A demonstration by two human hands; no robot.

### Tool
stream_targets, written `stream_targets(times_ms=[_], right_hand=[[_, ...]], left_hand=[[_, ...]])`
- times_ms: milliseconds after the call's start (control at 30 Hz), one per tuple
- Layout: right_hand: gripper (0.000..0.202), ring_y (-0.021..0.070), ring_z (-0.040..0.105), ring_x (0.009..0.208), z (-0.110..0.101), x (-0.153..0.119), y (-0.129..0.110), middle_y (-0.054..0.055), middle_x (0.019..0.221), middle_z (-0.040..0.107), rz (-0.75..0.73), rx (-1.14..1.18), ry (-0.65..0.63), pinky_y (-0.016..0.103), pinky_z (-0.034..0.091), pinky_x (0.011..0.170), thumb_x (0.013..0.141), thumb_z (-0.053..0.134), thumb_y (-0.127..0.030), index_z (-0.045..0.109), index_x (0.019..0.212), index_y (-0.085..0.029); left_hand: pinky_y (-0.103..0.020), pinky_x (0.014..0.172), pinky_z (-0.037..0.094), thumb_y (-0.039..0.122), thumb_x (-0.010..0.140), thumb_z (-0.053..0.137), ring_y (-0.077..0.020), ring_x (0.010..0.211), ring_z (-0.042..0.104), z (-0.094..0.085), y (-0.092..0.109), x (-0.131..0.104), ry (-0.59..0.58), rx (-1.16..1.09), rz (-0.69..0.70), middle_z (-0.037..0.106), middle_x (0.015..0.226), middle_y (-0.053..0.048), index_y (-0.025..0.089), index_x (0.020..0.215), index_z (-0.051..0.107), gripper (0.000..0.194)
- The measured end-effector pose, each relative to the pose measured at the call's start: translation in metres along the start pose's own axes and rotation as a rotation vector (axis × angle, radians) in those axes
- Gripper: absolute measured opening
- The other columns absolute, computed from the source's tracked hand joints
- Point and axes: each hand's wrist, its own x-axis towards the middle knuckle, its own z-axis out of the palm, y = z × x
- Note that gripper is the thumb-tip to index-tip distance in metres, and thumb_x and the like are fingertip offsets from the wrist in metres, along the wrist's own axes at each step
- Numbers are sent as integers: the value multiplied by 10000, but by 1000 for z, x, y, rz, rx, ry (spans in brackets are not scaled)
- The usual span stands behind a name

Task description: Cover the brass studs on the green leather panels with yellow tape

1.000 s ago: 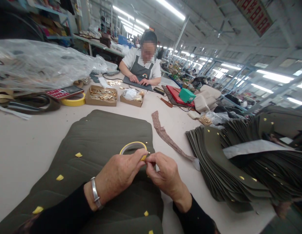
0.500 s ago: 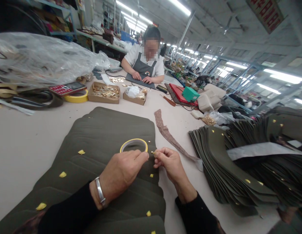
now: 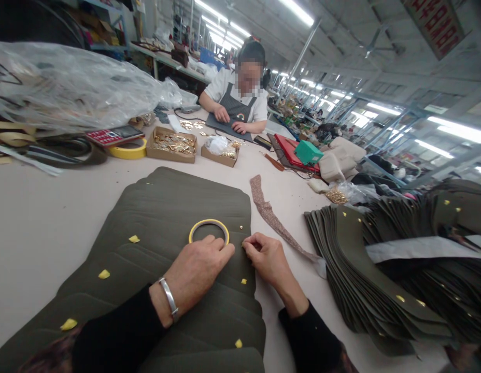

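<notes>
My left hand is closed around the near side of a yellow roll of tape, holding it above overlapping dark green panels. At the panels' right edge, my right hand is closed in a pinch, thumb and forefinger together. A tiny bit at those fingertips is too small to make out. Just above them a small gold stud sits on the panel edge. Small yellow tape pieces are dotted over the panels, one piece below my right fingertips.
A brown patterned strip lies right of the panels, beside a fanned stack of dark green pieces. Beyond are boxes of gold metal parts, another tape roll and a plastic bag. A co-worker sits across the table.
My right fingertips have come down onto the panel edge, covering the lower gold stud that showed before. My left hand with the tape roll has shifted slightly left.
</notes>
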Motion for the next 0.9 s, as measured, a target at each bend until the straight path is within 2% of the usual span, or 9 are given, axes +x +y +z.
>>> stream_targets(times_ms=[100, 200, 300, 367, 433, 500, 633, 700, 900], right_hand=[[127, 139, 586, 508, -2, 2, 1, -38, 537, 614, 5, -71, -5, 231, 440, 526, 810, 599, -210, 684, 897, -172], [324, 156, 608, 546, -7, -3, 5, -45, 573, 620, -59, -105, 71, 247, 453, 563, 832, 635, -231, 586, 1142, -155], [132, 166, 638, 698, -12, -10, 10, 35, 778, 677, -302, -168, 132, 271, 486, 681, 897, 562, -201, 623, 1010, -169], [136, 184, 639, 814, -13, -13, 11, 73, 873, 681, -468, -243, 92, 294, 491, 768, 921, 511, -166, 646, 937, -172], [167, 197, 638, 852, -11, -13, 11, 89, 890, 683, -529, -316, 22, 308, 492, 798, 925, 497, -146, 663, 935, -162], [168, 198, 646, 821, -9, -9, 8, 89, 868, 694, -466, -348, -13, 305, 494, 781, 905, 518, -132, 684, 927, -152], [157, 177, 671, 720, -5, 5, -1, 44, 772, 736, -134, -222, -46, 267, 472, 686, 834, 585, -139, 734, 810, -180], [160, 172, 670, 681, -5, 9, -4, 28, 712, 733, -20, -166, -70, 251, 447, 628, 812, 594, -166, 742, 755, -185], [151, 161, 641, 626, -11, -2, -2, 16, 662, 712, 20, -138, -159, 228, 396, 554, 779, 586, -179, 722, 712, -172]], left_hand=[[-288, 655, 481, 90, 913, 464, -203, 802, 555, 2, -1, -1, 10, 5, -3, 620, 877, -37, 199, 914, 557, 144], [-302, 650, 488, 107, 922, 457, -208, 796, 564, 2, -4, -1, 43, 3, -5, 617, 867, -30, 203, 913, 552, 135], [-319, 679, 495, 131, 937, 439, -217, 832, 570, 0, -12, 1, 102, 16, -27, 620, 887, -41, 198, 919, 554, 134], [-322, 710, 494, 130, 939, 431, -221, 869, 572, -2, -19, 2, 129, 40, -75, 628, 902, -55, 188, 932, 562, 144], [-319, 723, 490, 124, 937, 423, -222, 886, 573, -4, -25, 3, 131, 61, -123, 635, 901, -62, 182, 945, 571, 159], [-316, 718, 487, 124, 937, 415, -223, 887, 574, -4, -29, 4, 121, 74, -151, 640, 888, -64, 179, 950, 577, 171], [-299, 700, 482, 129, 935, 412, -217, 876, 576, -6, -30, 5, 110, 90, -170, 643, 869, -61, 186, 942, 579, 176], [-292, 681, 480, 125, 931, 410, -215, 857, 577, -7, -29, 5, 107, 99, -179, 640, 855, -60, 188, 926, 575, 177], [-275, 674, 481, 74, 896, 422, -202, 862, 584, -10, -26, 4, 93, 69, -186, 642, 861, -54, 197, 916, 565, 189]])
